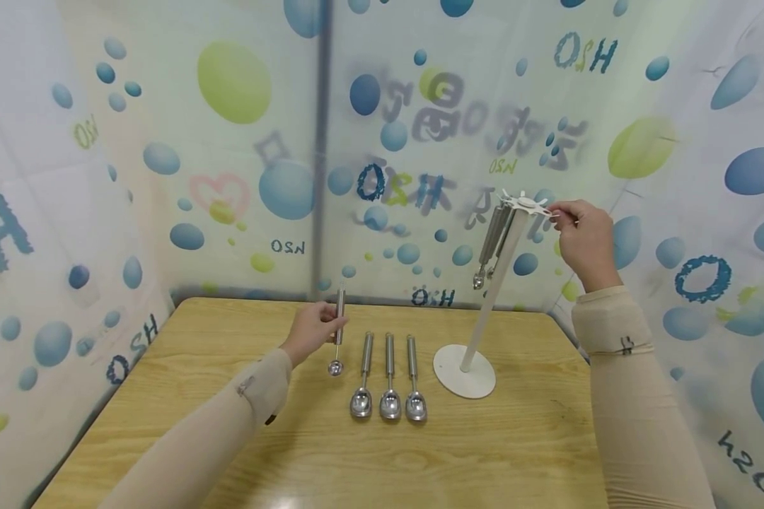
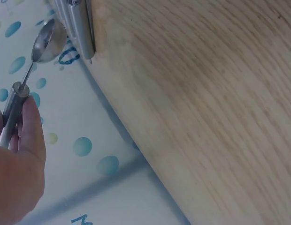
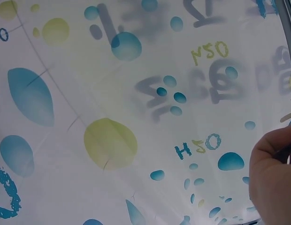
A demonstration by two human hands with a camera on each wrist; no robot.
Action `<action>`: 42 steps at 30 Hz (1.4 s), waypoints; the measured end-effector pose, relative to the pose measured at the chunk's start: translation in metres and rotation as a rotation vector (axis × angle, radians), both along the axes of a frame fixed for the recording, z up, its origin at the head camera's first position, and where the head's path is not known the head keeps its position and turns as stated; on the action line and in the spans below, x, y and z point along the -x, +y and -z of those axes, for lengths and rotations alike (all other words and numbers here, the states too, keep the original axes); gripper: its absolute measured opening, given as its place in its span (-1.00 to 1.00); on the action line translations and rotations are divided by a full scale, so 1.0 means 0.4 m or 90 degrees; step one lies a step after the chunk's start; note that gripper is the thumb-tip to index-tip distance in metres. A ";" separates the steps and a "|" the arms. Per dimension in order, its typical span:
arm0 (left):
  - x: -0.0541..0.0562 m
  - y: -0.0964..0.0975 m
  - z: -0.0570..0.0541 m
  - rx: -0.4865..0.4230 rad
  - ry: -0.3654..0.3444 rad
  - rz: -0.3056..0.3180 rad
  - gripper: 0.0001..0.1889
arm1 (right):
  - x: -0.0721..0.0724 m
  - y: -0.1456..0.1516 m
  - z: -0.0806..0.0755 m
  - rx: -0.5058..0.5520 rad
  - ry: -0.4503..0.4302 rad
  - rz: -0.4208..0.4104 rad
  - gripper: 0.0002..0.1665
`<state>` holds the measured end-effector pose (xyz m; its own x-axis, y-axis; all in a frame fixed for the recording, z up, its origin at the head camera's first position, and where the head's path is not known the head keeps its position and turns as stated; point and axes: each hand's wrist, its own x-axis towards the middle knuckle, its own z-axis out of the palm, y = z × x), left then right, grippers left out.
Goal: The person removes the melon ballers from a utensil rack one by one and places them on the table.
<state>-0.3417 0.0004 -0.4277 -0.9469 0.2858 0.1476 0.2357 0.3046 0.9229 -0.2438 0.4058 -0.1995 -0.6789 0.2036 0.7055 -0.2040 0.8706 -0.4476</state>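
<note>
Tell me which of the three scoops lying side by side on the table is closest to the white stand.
The rightmost scoop in that row, in the head view; the middle scoop and leftmost scoop both lie farther from the stand.

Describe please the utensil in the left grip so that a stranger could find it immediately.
Find the wooden table, where three metal scoops lie in a row beside a white stand. Left of this row, the left grip holds the utensil by its metal handle. Its smaller round bowl and thinner neck set it apart from the three.
</note>
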 end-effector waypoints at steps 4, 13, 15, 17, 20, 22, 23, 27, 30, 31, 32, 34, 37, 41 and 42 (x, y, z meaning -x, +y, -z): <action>0.001 -0.006 0.014 -0.022 -0.021 0.024 -0.73 | -0.002 0.000 -0.002 0.000 -0.007 -0.002 -0.71; -0.002 -0.008 0.040 -0.030 -0.063 0.036 -0.74 | -0.003 0.002 -0.002 0.006 -0.014 0.001 -0.71; 0.000 -0.005 0.051 -0.033 -0.080 0.037 -0.73 | -0.003 0.000 -0.002 0.009 -0.016 0.000 -0.71; 0.000 -0.003 0.065 -0.031 -0.099 0.035 -0.72 | -0.004 -0.002 -0.002 0.011 -0.019 0.002 -0.71; -0.002 0.005 0.085 -0.016 -0.125 0.028 -0.69 | -0.004 -0.004 -0.003 0.010 -0.019 0.003 -0.71; -0.002 0.011 0.097 0.004 -0.135 0.022 -0.69 | -0.004 -0.004 -0.003 0.009 -0.014 0.001 -0.71; -0.002 0.014 0.102 0.016 -0.139 0.018 -0.70 | -0.004 -0.005 -0.004 0.008 -0.011 0.000 -0.71; 0.001 0.026 0.116 0.062 -0.144 0.006 -0.73 | -0.003 -0.007 -0.004 0.006 -0.004 0.000 -0.72; 0.009 0.036 0.126 0.077 -0.156 -0.002 -0.76 | -0.003 -0.006 -0.005 0.007 -0.008 0.001 -0.72; 0.012 0.039 0.130 0.081 -0.158 -0.004 -0.78 | -0.004 -0.006 -0.005 0.007 -0.009 0.002 -0.72; 0.015 0.042 0.133 0.082 -0.161 -0.006 -0.79 | -0.004 -0.006 -0.005 0.007 -0.011 0.003 -0.72; 0.020 0.046 0.140 0.090 -0.160 -0.013 -0.81 | -0.004 -0.006 -0.005 0.008 -0.012 0.003 -0.71; 0.021 0.052 0.145 0.114 -0.156 -0.029 -0.82 | -0.002 -0.006 -0.005 0.006 -0.013 0.002 -0.71; 0.012 0.060 0.141 0.167 -0.140 -0.050 -0.80 | -0.001 -0.004 -0.005 0.006 -0.016 0.001 -0.71; 0.009 0.062 0.139 0.180 -0.136 -0.054 -0.80 | -0.001 -0.005 -0.005 0.007 -0.018 0.003 -0.71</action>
<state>-0.3455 0.0252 -0.4834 -0.9701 0.2055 -0.1291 0.0099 0.5651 0.8250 -0.2435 0.4039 -0.1974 -0.6973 0.2139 0.6841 -0.1873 0.8669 -0.4620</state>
